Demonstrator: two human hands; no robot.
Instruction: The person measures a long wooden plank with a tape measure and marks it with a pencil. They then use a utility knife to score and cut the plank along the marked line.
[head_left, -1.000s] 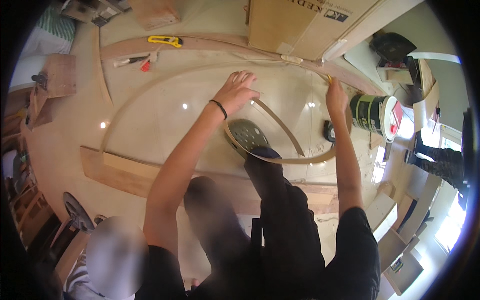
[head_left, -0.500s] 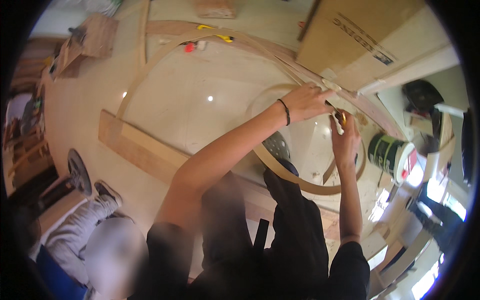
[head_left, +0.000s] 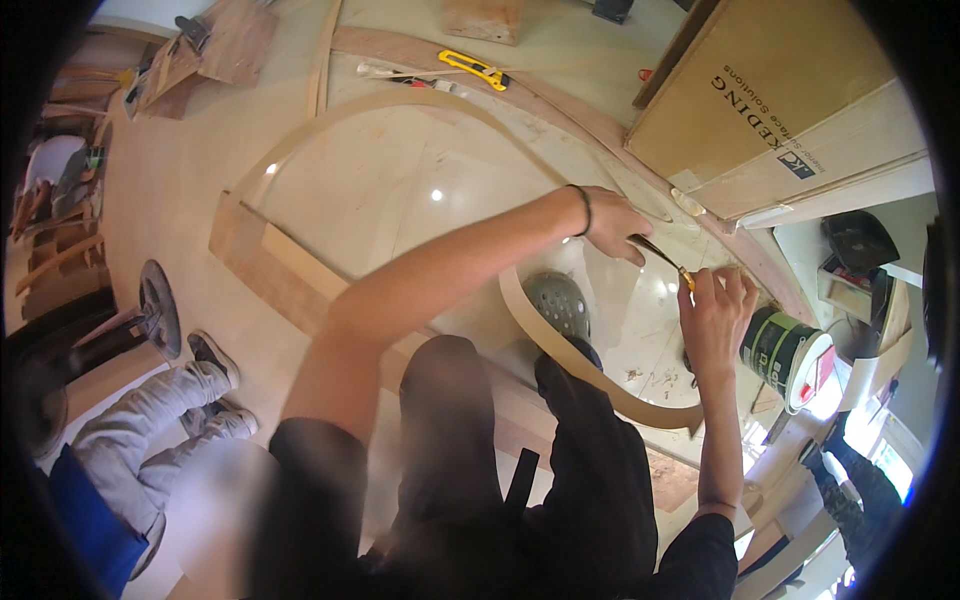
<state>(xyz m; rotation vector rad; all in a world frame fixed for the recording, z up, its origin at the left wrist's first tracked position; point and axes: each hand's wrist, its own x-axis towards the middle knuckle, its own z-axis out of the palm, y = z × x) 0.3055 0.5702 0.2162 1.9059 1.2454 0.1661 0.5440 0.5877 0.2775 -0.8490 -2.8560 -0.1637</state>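
Note:
My right hand (head_left: 718,310) is closed around the yellow handle of a slim dark-shafted tool (head_left: 662,256), whose exact kind I cannot make out. The tool slants up and left, its dark end reaching the fingers of my left hand (head_left: 615,228). Those left fingers are curled, and what they hold is hidden. A long, thin, wood-coloured strip (head_left: 400,97) arcs over the floor and passes behind my left wrist. Another curved length of strip (head_left: 540,340) bends around my grey perforated shoe (head_left: 557,303) toward my right forearm.
A yellow utility knife (head_left: 474,70) lies beside a curved wooden board (head_left: 400,45). A large cardboard box (head_left: 720,120) stands far right, with a dark green and white bucket (head_left: 785,350) nearer. Across the left lies a long plank (head_left: 270,275). A seated person's legs (head_left: 150,410) are at lower left.
My hands have moved slightly apart, the right going right and down, so more of the tool's shaft shows between them. The whole view has shifted a little.

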